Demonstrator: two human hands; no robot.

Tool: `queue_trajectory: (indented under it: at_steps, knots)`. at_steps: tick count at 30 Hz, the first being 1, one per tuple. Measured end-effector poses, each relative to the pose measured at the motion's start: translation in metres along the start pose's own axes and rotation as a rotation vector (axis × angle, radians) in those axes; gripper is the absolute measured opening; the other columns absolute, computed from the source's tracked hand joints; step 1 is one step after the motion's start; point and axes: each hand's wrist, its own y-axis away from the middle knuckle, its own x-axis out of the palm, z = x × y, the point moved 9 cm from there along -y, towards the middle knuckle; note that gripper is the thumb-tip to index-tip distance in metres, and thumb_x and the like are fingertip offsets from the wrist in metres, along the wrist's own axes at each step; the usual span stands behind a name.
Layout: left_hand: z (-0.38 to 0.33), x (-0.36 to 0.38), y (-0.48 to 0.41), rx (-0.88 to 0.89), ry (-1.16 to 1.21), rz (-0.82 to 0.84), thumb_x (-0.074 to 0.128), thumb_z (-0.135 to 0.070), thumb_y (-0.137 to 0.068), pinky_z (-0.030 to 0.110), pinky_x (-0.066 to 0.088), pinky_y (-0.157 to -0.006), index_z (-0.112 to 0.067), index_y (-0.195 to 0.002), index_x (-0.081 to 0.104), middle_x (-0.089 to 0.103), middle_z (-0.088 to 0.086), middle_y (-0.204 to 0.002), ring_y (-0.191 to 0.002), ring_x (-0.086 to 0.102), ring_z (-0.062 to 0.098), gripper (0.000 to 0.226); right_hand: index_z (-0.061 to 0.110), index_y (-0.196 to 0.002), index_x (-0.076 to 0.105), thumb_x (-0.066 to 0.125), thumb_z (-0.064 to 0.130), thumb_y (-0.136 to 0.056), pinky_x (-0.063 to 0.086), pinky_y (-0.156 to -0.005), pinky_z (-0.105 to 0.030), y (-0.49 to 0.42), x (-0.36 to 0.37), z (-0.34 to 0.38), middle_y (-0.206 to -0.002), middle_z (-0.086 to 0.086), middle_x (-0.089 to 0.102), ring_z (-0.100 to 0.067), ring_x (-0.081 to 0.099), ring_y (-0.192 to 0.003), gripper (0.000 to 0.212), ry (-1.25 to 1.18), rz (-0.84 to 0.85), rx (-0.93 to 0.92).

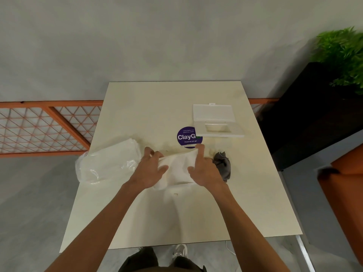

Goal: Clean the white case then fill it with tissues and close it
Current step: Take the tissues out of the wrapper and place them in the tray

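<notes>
Case behind tissues; cloth right, pack left.

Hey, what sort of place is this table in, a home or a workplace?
Most likely a shared workplace pantry or break area. The purple ClayGo sticker on the table mentions keeping pantries clean, and an orange mesh partition and a potted plant in a black planter stand nearby.
</notes>
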Motion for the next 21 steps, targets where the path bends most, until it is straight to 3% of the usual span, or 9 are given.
queue_trajectory:
  at_steps: [2, 4, 6, 9, 12, 15, 18, 21]
  knots:
    - [-0.003, 0.000, -0.002, 0.071, -0.008, 0.013, 0.073, -0.035, -0.097, 0.040, 0.051, -0.106, -0.014, -0.130, 0.059, 0.038, -0.004, -0.140, -0.118, 0.058, 0.022, 0.041, 0.028, -0.146, 0.019, 0.066, 0.024, -0.096, 0.057, -0.081, -0.047, -0.001, -0.001, -0.001, -0.107, -0.012, 0.062, -0.037, 0.064, -0.090, 0.069, -0.018, 0.023, -0.030]
    - [-0.005, -0.003, 0.000, 0.113, 0.034, 0.014, 0.074, -0.036, -0.096, 0.042, 0.051, -0.104, -0.023, -0.125, 0.059, 0.052, -0.009, -0.130, -0.117, 0.058, 0.018, 0.035, 0.030, -0.143, 0.025, 0.069, 0.033, -0.098, 0.054, -0.083, -0.045, 0.000, -0.005, -0.003, -0.116, -0.010, 0.059, -0.036, 0.062, -0.098, 0.063, -0.108, 0.005, -0.065]
    - [-0.005, -0.004, 0.003, 0.131, 0.076, 0.001, 0.074, -0.038, -0.095, 0.041, 0.051, -0.104, -0.030, -0.130, 0.059, 0.058, -0.010, -0.123, -0.116, 0.059, 0.015, 0.039, 0.035, -0.147, 0.031, 0.065, 0.035, -0.102, 0.049, -0.081, -0.041, 0.003, -0.010, -0.004, -0.117, -0.007, 0.057, -0.032, 0.060, -0.101, 0.056, -0.160, -0.063, -0.125]
    - [-0.005, 0.002, 0.005, 0.148, 0.067, 0.014, 0.067, -0.042, -0.100, 0.031, 0.046, -0.104, -0.030, -0.143, 0.059, 0.049, -0.008, -0.120, -0.112, 0.057, 0.014, 0.045, 0.033, -0.150, 0.046, 0.061, 0.033, -0.106, 0.043, -0.090, -0.034, 0.003, -0.013, -0.010, -0.124, -0.002, 0.056, -0.027, 0.056, -0.113, 0.046, -0.149, -0.124, -0.162]
    - [-0.004, 0.010, 0.004, 0.157, 0.062, 0.004, 0.064, -0.037, -0.104, 0.026, 0.043, -0.099, -0.025, -0.130, 0.070, 0.038, -0.007, -0.120, -0.105, 0.055, 0.014, 0.030, 0.022, -0.141, 0.060, 0.060, 0.034, -0.108, 0.039, -0.099, -0.026, -0.001, -0.014, -0.019, -0.134, 0.000, 0.055, -0.023, 0.056, -0.123, 0.036, -0.139, -0.124, -0.158]
    - [-0.007, 0.014, 0.005, 0.185, 0.067, -0.017, 0.064, -0.035, -0.103, 0.033, 0.045, -0.105, -0.025, -0.122, 0.069, 0.042, -0.012, -0.131, -0.115, 0.053, 0.015, 0.022, 0.018, -0.129, 0.064, 0.061, 0.028, -0.107, 0.042, -0.102, -0.027, 0.000, -0.016, -0.018, -0.128, 0.006, 0.056, -0.018, 0.056, -0.118, 0.023, -0.167, -0.134, -0.185]
    - [-0.014, 0.017, 0.011, 0.203, 0.070, -0.035, 0.059, -0.035, -0.105, 0.041, 0.047, -0.106, -0.030, -0.139, 0.057, 0.059, -0.011, -0.124, -0.116, 0.051, 0.014, 0.034, 0.023, -0.128, 0.061, 0.060, 0.018, -0.106, 0.043, -0.093, -0.027, 0.003, -0.018, -0.013, -0.121, 0.008, 0.055, -0.016, 0.057, -0.108, 0.022, -0.163, -0.139, -0.226]
    - [-0.024, 0.018, 0.022, 0.252, -0.086, -0.097, 0.059, -0.064, -0.096, 0.041, 0.047, -0.107, -0.032, -0.146, 0.052, 0.057, -0.008, -0.133, -0.118, 0.052, 0.018, 0.060, 0.028, -0.127, 0.066, 0.058, 0.013, -0.104, 0.047, -0.090, -0.026, 0.004, -0.017, -0.007, -0.118, 0.004, 0.055, -0.016, 0.061, -0.098, 0.028, -0.118, -0.152, -0.299]
